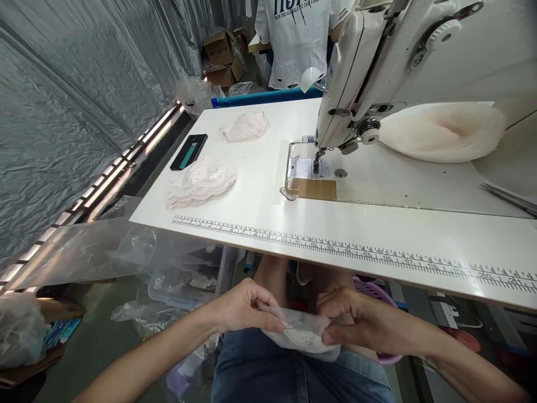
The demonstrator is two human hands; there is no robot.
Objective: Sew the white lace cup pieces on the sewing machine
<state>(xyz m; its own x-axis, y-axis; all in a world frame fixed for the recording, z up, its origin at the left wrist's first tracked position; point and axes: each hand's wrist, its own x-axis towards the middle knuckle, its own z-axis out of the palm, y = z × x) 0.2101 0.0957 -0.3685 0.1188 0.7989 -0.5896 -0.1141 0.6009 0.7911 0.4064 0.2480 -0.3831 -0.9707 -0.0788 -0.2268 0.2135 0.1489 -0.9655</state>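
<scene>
Over my lap, below the table's front edge, both hands pinch a small clear plastic bag (300, 333) that holds white lace pieces. My left hand (243, 308) grips its left edge with thumb and fingers closed. My right hand (356, 322) pinches the right edge the same way. On the white table (251, 207) above lie two piles of white lace (201, 182) (246, 126). The sewing machine (377, 73) stands at the right, its needle over the metal plate (308, 168).
A black phone (189, 151) lies near the table's left edge. A printed ruler (356, 254) runs along the front. Cream fabric (444, 131) sits under the machine arm. A person in a white shirt (297, 39) stands behind. Plastic sheeting (96, 246), bags and boxes fill the left.
</scene>
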